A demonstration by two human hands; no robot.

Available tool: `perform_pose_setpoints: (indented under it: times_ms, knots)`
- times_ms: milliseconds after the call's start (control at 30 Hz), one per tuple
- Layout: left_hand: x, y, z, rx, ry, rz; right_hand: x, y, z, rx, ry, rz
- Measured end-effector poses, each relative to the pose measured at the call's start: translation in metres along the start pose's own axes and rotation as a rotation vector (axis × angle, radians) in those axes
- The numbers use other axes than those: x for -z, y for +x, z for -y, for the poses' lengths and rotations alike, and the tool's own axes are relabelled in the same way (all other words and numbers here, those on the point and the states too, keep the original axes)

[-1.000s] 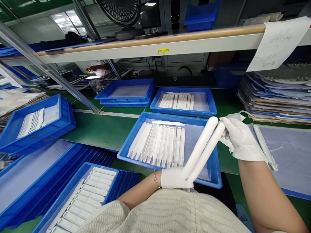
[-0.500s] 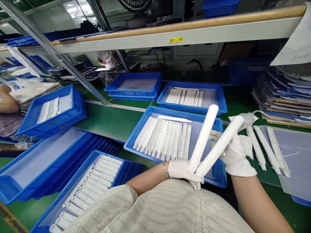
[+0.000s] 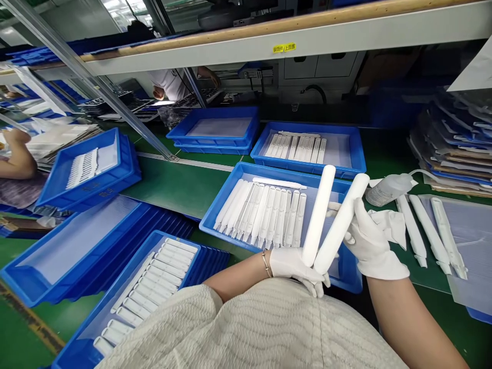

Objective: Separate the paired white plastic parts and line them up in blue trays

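Observation:
My left hand [image 3: 294, 266], white-gloved, is closed round the lower ends of two long white plastic strips. The left strip [image 3: 320, 215] and the right strip [image 3: 342, 225] spread apart in a V above it. My right hand [image 3: 371, 246], also gloved, grips the right strip near its upper end, thumb and fingers at its edges. Behind the strips is a blue tray [image 3: 215, 205] with a row of similar white strips [image 3: 265, 212] and one lying crosswise. Right of my right hand lie a crumpled white cloth [image 3: 392, 225] and a clear squeeze bottle [image 3: 390, 188].
Three white strips [image 3: 428, 233] lie at the right by a translucent sheet [image 3: 465, 230]. More blue trays [image 3: 307, 125] stand behind, and stacked trays [image 3: 126, 287] at the left. A metal post [image 3: 100, 87] and shelf beam [image 3: 230, 56] cross above. Other people work at the left and back.
My right hand's fingers have shifted onto the right strip's edge. The bottle and cloth now show apart from that hand. The two strips stand slightly more upright.

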State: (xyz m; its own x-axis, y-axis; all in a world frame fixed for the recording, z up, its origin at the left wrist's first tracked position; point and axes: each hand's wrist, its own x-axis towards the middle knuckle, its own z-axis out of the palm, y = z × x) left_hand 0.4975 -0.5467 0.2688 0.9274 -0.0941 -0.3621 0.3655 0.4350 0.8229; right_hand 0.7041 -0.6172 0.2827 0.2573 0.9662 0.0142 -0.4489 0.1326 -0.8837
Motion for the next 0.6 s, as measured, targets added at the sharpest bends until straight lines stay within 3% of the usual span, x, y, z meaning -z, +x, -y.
perform_pose_setpoints:
  times_ms: [167, 300, 467, 600]
  knots:
    - [0.007, 0.003, 0.002, 0.054, 0.032, 0.074, -0.005, -0.004, -0.002, -0.018, 0.009, -0.110]
    - [0.012, 0.006, 0.007, 0.078, 0.115, 0.067, -0.011, -0.008, -0.002, -0.056, -0.003, -0.067]
    - [0.008, 0.006, 0.006, 0.031, 0.218, -0.082, -0.013, -0.009, -0.002, -0.006, -0.021, -0.062]
    - [-0.001, 0.001, -0.004, -0.039, 0.594, -0.244, -0.008, -0.011, -0.005, 0.003, -0.061, -0.080]
